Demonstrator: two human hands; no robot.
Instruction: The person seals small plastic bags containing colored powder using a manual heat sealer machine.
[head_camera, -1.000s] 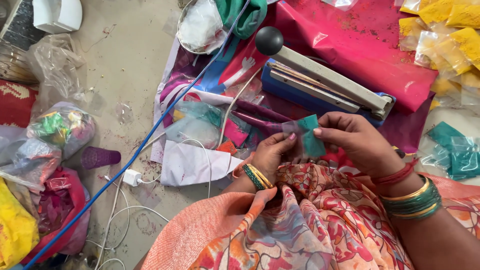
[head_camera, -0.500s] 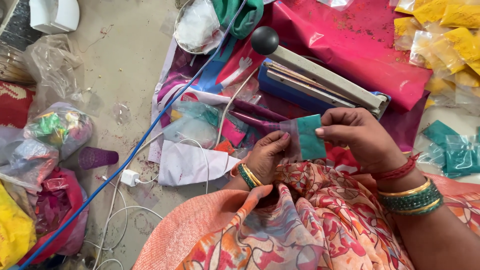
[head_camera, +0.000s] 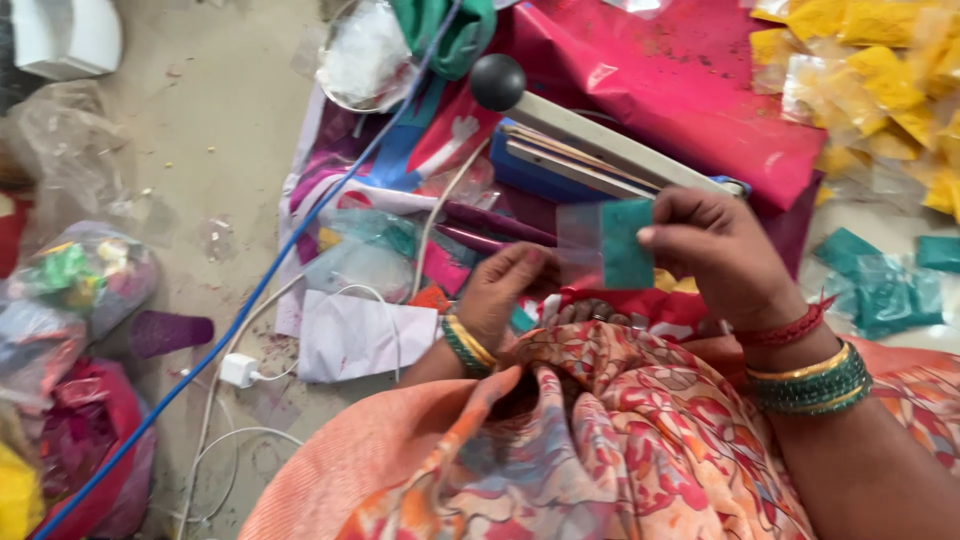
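Holding a small clear plastic pouch (head_camera: 605, 245) with teal powder in its right half, both hands sit at frame centre, just below the heat sealer (head_camera: 610, 150). Right hand (head_camera: 725, 255) pinches the pouch's right, teal end, thumb on top, fingers curled underneath, knuckles toward the upper right; wrist carries a red thread and green and gold bangles (head_camera: 810, 380). Left hand (head_camera: 510, 290) grips the pouch's clear left end between fingertips, palm turned down-right, wrist bent, green and yellow bangles on it. Pouch is held flat, about level, lifted off the floor, between the two hands and touching both; it overlaps the near edge of the sealer in the view, contact there cannot be told. Sealer lies diagonally from upper centre to centre right, black round knob (head_camera: 497, 82) at its upper left end, resting on pink sheet (head_camera: 690, 90). Yellow powder pouches (head_camera: 880, 70) piled in the upper right corner, teal powder pouches (head_camera: 885, 290) at the right edge, near the right wrist. Blue cable (head_camera: 250, 300) runs diagonally from top centre to lower left. White charger plug (head_camera: 238, 370) with white cord at lower left, white paper (head_camera: 365, 335) just beside the left wrist. Bags of mixed colours (head_camera: 70, 290) along the left edge. Floral orange cloth (head_camera: 600, 440) covers the lap in the bottom half.
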